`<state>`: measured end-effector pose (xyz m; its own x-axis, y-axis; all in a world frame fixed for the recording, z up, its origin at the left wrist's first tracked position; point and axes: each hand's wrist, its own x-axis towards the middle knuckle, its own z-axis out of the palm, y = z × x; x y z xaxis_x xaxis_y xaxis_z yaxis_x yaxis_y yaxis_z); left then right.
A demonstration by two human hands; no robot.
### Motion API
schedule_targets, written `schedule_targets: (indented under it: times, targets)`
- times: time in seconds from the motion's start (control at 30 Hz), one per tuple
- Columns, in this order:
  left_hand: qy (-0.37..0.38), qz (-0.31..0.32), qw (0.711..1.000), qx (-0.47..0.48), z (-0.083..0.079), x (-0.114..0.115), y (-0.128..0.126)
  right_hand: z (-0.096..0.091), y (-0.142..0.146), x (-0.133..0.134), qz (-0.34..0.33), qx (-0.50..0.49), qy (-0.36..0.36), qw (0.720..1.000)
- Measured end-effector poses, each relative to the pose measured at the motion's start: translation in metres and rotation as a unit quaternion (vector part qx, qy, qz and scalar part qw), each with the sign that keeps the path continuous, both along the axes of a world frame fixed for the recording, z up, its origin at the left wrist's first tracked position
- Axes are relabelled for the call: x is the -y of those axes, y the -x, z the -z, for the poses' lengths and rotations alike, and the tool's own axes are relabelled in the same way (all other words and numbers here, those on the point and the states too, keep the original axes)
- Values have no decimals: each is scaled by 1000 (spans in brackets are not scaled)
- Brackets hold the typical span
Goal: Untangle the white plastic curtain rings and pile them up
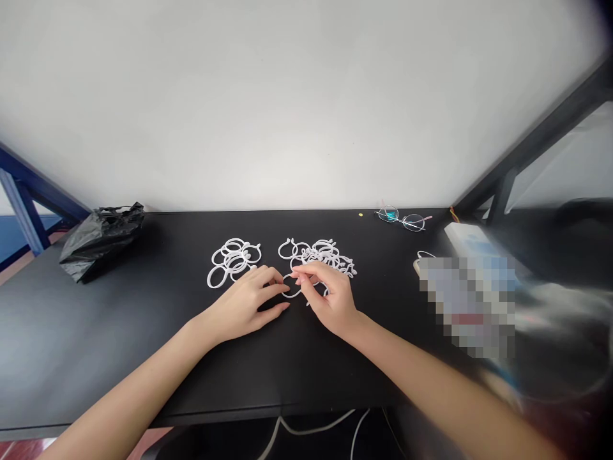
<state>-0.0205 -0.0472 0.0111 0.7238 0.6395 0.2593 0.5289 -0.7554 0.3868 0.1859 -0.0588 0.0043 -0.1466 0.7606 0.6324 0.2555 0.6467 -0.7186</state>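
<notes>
Two heaps of white plastic rings lie on the black table (119, 332): a left heap (234, 259) and a larger right heap (320, 254). Between them one white ring (290, 289) sits just above the table. My left hand (249, 305) and my right hand (328, 297) meet on this ring, each pinching it with thumb and fingertips. Both hands lie close in front of the heaps, the right one touching the edge of the right heap.
A crumpled black plastic bag (100, 239) lies at the far left. Thin-rimmed glasses (402, 219) rest by the wall at the back right. A white box and blurred-out items (467, 294) fill the right side. White cables (311, 428) hang under the table's front edge.
</notes>
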Motion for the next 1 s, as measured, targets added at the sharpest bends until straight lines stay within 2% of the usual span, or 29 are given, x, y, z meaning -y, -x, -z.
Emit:
schedule_targets:
  times: [0.33, 0.47, 0.53, 0.67, 0.8, 1.0]
  targets:
    - [21, 2, 1000, -10, 2, -2, -1, 0, 1, 0, 1, -4, -7, 1000]
    - [109, -17, 992, 52, 0, 0, -1, -1, 1, 0, 6, -1, -3, 1000]
    - [173, -39, 978, 108, -2, 2, -1, -1, 0, 0, 7, 0, 1, 1000]
    - [279, -78, 932, 219, -7, 3, -2, -2, 1, 1, 9, 0, -9, 1000]
    - [326, -115, 897, 276, -11, -2, -1, 0, 4, 1, -3, -7, -29, 1000]
    - [418, -126, 825, 358, -3, -5, 2, 4, 5, 0, -21, -11, -32, 999]
